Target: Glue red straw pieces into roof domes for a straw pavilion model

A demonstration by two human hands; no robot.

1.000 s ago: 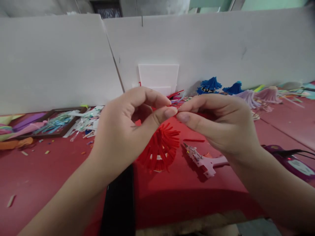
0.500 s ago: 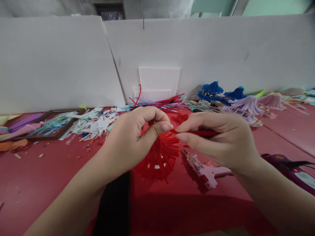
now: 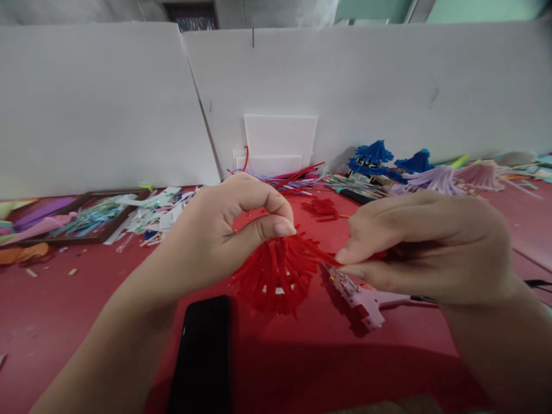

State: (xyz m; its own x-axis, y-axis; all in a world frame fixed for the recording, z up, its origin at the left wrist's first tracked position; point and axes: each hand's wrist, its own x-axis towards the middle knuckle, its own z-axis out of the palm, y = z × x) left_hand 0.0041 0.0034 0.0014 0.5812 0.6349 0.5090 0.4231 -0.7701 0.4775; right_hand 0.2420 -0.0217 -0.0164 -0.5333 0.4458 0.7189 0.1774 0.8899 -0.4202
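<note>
My left hand [image 3: 235, 230] pinches one end of a red pipe cleaner [image 3: 319, 252] between thumb and forefinger. The strand slants down to my right hand [image 3: 426, 247], whose thumb and fingers are closed on it. Below my left fingertips stands a red, umbrella-shaped piece made of many pipe cleaners [image 3: 276, 282], its strands fanning downward, with small white patches showing through. A pink glue gun [image 3: 366, 302] lies just under my right hand, its nozzle toward the red piece. Part of the strand is hidden behind my right fingers.
A black phone [image 3: 202, 351] lies at front left. A small bundle of red pieces [image 3: 321, 208] sits farther back. White scraps [image 3: 159, 215] and a brown frame [image 3: 110, 233] are at left. Blue [image 3: 374, 152] and lilac [image 3: 435, 181] fringed pieces stand back right, before white boards [image 3: 366, 86].
My right hand has moved right and slightly down, away from my left, with the red pipe cleaner in its fingers. My left hand has shifted slightly left; more of the phone shows.
</note>
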